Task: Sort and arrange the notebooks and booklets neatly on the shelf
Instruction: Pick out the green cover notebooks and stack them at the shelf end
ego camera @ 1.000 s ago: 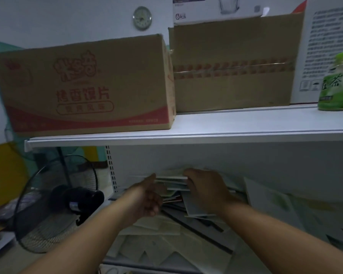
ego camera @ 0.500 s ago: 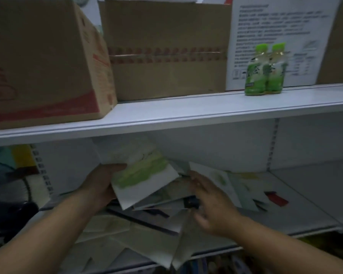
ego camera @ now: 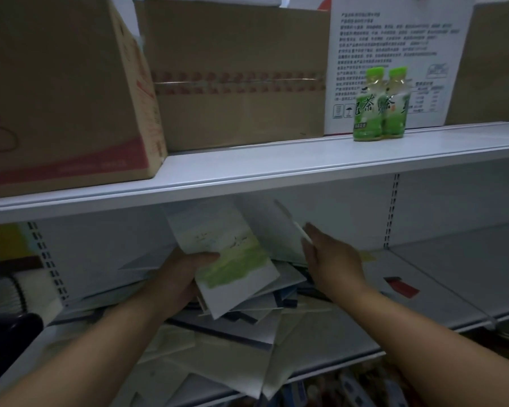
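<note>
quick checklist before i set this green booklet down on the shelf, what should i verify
1. Left hand grip on the green-cover booklet: thumb pressed on the cover, booklet raised above the pile. Ok.
2. Right hand free to help: fingers straight beside the edge of a white booklet, holding nothing. Ok.
3. Bare room on the lower shelf right of the pile: there, apart from a small red item. Ok.
4. Pile sorted: booklets lie crossed, some past the front edge. Not ok.
5. Other booklets matching the green one: too dim and blurred. Cannot tell.
</note>
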A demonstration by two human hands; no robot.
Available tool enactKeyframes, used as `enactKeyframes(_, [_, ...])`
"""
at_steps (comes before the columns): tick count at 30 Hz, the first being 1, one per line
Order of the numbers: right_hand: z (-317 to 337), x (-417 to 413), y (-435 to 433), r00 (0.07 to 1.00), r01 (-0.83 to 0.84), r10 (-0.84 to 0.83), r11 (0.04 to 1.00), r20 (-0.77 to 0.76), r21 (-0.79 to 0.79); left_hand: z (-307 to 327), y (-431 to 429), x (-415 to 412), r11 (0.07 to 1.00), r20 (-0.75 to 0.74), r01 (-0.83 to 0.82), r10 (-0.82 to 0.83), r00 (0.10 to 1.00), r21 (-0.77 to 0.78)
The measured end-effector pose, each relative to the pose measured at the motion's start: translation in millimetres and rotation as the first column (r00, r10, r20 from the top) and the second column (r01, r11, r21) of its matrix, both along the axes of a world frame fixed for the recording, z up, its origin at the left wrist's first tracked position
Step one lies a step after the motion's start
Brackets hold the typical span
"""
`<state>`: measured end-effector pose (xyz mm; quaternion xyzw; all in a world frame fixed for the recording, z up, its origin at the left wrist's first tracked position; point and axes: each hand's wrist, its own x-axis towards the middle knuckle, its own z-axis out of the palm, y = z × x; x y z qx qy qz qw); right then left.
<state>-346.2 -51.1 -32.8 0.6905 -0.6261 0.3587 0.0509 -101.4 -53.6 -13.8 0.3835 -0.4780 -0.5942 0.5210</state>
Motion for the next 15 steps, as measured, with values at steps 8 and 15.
enactKeyframes(8, [58.8,121.4,15.1,0.960,-0.279,0.278,0.959,-0.032,-0.048,-4.1,17.9,-34.7,0.985,0.067,-0.092,0.103,0.992,-0.146])
enactKeyframes(15, [34.3,102.0,-6.2,0.721,-0.545,0.466,0.838,0.513,0.004,5.6,18.5,23.4,0.972,-0.076,-0.217,0.210,0.975,-0.087])
